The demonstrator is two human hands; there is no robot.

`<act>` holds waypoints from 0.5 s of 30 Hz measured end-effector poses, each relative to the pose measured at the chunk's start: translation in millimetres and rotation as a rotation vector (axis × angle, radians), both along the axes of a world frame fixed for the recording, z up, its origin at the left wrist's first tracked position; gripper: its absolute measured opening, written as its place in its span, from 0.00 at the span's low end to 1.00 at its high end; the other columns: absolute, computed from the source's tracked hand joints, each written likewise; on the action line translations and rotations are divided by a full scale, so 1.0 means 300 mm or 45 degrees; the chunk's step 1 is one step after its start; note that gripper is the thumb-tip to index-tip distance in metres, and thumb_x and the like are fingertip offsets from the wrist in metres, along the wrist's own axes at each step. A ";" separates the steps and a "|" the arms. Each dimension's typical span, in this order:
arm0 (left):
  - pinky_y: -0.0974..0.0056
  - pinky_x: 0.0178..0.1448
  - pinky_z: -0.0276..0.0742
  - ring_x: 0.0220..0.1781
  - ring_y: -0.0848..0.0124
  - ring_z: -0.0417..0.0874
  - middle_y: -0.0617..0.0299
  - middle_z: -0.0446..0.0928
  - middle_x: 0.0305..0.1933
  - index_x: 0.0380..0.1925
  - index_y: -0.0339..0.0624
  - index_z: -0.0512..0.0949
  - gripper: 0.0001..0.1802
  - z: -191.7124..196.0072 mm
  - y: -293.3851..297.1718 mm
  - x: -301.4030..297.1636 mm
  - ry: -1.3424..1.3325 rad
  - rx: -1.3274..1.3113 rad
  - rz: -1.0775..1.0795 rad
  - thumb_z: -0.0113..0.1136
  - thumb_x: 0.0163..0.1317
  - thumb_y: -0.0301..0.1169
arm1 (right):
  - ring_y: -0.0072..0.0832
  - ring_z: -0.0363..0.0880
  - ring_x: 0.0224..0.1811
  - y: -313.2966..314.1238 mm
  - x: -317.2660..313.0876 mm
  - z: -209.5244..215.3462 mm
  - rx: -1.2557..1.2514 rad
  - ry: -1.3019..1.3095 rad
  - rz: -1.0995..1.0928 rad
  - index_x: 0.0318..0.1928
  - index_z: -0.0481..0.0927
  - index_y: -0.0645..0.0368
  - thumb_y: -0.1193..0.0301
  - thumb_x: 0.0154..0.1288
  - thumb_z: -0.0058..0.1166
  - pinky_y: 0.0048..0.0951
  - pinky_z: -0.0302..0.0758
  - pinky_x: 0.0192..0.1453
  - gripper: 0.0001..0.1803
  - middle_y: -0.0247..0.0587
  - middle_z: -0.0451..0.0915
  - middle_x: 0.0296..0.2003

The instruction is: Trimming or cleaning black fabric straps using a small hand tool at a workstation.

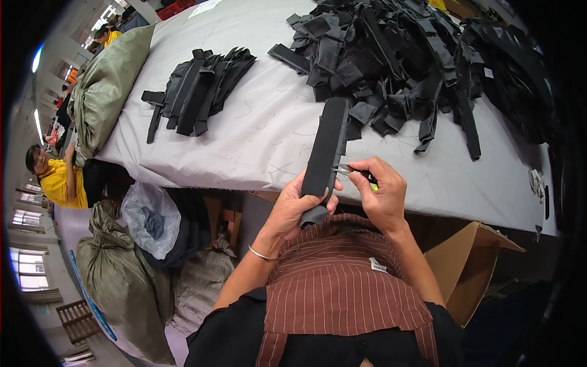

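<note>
My left hand [295,207] is closed round the lower end of a long black fabric strip [324,147], thumb on top. The strip slants up and away over the table's near edge. At its right edge, my right hand [382,189] grips small thread snips [354,174] with metal blades and a bit of bright green. The blade tips meet the strip's edge about halfway along. Part of the snips is hidden by my fingers. Beyond the strip lies a large loose heap of black fabric strips [391,61]. A smaller, neater pile of strips [199,88] rests to the left.
White cloth covers the table [257,140], with loose threads on it. A stuffed green sack [113,85] leans at its left edge. Below stand another sack [122,293] and a clear plastic bag [153,220]. An open cardboard box [471,263] is at my right. A person in yellow [64,183] sits far left.
</note>
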State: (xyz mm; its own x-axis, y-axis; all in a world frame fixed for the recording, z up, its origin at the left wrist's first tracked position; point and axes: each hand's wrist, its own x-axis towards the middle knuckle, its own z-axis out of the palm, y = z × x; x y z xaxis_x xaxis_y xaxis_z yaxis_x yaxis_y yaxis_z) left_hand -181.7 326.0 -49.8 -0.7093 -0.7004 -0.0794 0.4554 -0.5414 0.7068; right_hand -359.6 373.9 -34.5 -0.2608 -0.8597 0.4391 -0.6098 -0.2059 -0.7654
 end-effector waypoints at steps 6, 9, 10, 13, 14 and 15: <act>0.68 0.35 0.78 0.35 0.70 0.78 0.52 0.74 0.48 0.50 0.35 0.67 0.18 0.006 -0.001 -0.004 0.017 0.033 -0.008 0.60 0.63 0.28 | 0.29 0.76 0.26 -0.011 0.001 0.001 -0.063 0.072 -0.036 0.33 0.81 0.57 0.74 0.55 0.62 0.28 0.70 0.31 0.05 0.35 0.80 0.26; 0.68 0.36 0.78 0.35 0.71 0.78 0.53 0.74 0.48 0.50 0.35 0.67 0.17 0.006 -0.006 -0.004 -0.009 -0.017 0.026 0.59 0.63 0.26 | 0.28 0.76 0.27 -0.004 -0.005 -0.006 -0.006 -0.056 -0.062 0.34 0.81 0.58 0.75 0.56 0.62 0.27 0.71 0.31 0.05 0.35 0.80 0.26; 0.68 0.36 0.78 0.35 0.71 0.78 0.53 0.74 0.48 0.50 0.35 0.67 0.17 0.012 -0.006 -0.007 -0.008 -0.013 0.031 0.59 0.63 0.26 | 0.27 0.77 0.27 0.003 -0.006 -0.007 0.060 -0.166 -0.074 0.34 0.81 0.58 0.75 0.56 0.61 0.26 0.71 0.32 0.05 0.36 0.80 0.26; 0.69 0.39 0.76 0.35 0.71 0.78 0.54 0.75 0.44 0.51 0.34 0.68 0.19 0.020 -0.010 -0.016 -0.203 -0.078 0.154 0.60 0.62 0.26 | 0.26 0.77 0.28 0.018 -0.002 0.003 0.190 -0.354 0.062 0.36 0.81 0.60 0.75 0.57 0.61 0.24 0.72 0.33 0.06 0.38 0.80 0.28; 0.70 0.39 0.76 0.36 0.73 0.78 0.56 0.75 0.42 0.51 0.34 0.68 0.18 0.008 -0.012 -0.017 -0.251 -0.129 0.195 0.59 0.62 0.24 | 0.26 0.77 0.28 0.022 0.006 0.013 0.192 -0.355 0.074 0.36 0.81 0.60 0.75 0.57 0.61 0.24 0.72 0.33 0.06 0.38 0.80 0.28; 0.71 0.40 0.76 0.36 0.74 0.78 0.58 0.76 0.41 0.51 0.34 0.68 0.18 -0.001 -0.013 -0.017 -0.300 -0.179 0.236 0.58 0.61 0.22 | 0.26 0.77 0.27 0.024 0.017 0.025 0.203 -0.354 0.145 0.37 0.81 0.60 0.75 0.57 0.61 0.24 0.72 0.34 0.07 0.39 0.80 0.28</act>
State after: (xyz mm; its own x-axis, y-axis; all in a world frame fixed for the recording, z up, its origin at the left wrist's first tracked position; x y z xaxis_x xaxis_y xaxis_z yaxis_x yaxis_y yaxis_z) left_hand -186.9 322.2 -50.1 -0.5427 -0.8314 -0.1192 0.3523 -0.3542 0.8663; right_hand -354.4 381.2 -26.8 -0.2497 -0.9424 0.2226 -0.3533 -0.1253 -0.9271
